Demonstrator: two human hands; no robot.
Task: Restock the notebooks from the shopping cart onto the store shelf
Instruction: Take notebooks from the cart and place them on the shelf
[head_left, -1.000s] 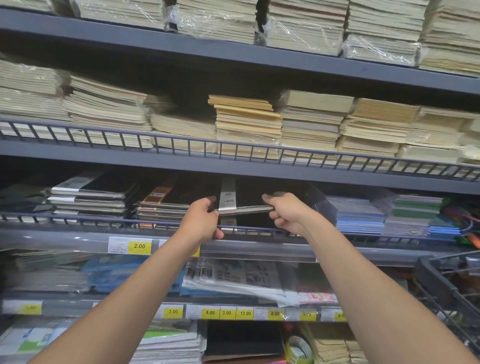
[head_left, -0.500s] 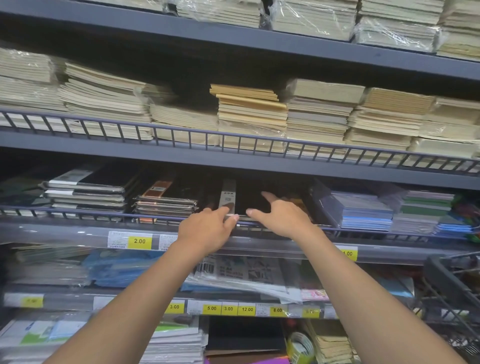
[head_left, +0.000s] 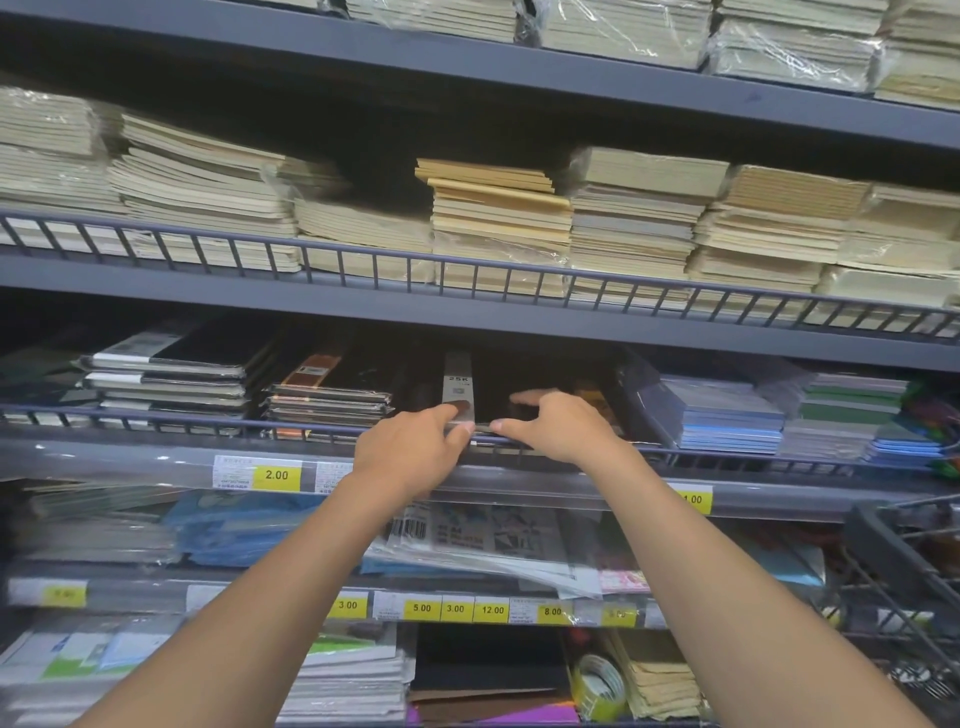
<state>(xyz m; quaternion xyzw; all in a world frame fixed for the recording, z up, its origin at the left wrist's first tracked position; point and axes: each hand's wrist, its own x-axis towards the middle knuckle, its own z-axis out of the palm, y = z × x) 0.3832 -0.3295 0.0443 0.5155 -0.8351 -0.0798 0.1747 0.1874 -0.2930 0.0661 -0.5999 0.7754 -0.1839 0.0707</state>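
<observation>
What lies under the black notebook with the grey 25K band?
Under the black notebook, behind the wire rail, only a thin dark strip shows. The left hand and right hand cover the front edge, hiding the rest.
</observation>
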